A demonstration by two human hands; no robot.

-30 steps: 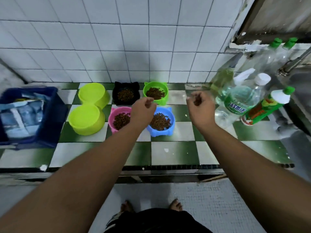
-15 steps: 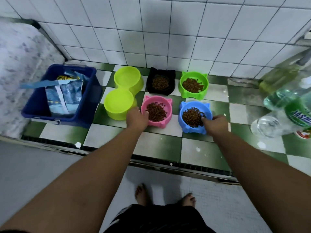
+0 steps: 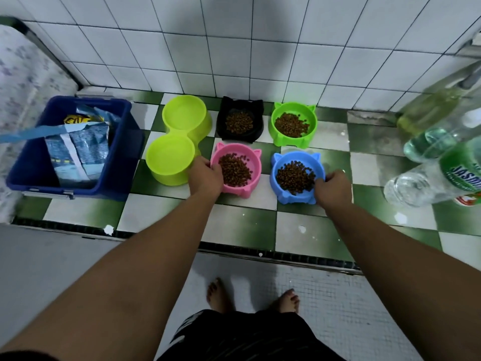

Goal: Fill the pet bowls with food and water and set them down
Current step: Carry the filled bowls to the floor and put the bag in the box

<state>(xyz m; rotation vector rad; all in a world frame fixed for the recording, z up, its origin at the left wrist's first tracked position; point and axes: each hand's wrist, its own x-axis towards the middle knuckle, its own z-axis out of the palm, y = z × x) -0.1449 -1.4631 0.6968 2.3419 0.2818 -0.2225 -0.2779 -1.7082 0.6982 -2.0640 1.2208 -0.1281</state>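
Your left hand (image 3: 205, 175) is curled over the near-left rim of the pink bowl (image 3: 256, 165), thumb side on the edge. Your right hand (image 3: 333, 187) grips the right rim of the blue bowl (image 3: 279, 162) in the same way, fingertips just at the kibble. Both bowls sit on the checkered ledge (image 3: 234, 225), each heaped with dry food, with the black bowl (image 3: 257, 128) and the green bowl (image 3: 311, 126) behind them, also filled.

The main risk, as I judge it, is tilt. You hold each bowl by 1 edge only, so a lift from there would tip the far side down and shed kibble onto the tiles. Get your fingers under the base or level the bowl as it rises.

Your left knuckles are right against the lime double bowl (image 3: 179, 118). I cannot tell whether it holds water; if it does, a nudge would slop it. The clear bottle (image 3: 421, 185) lying at your right elbow's side could roll if brushed.
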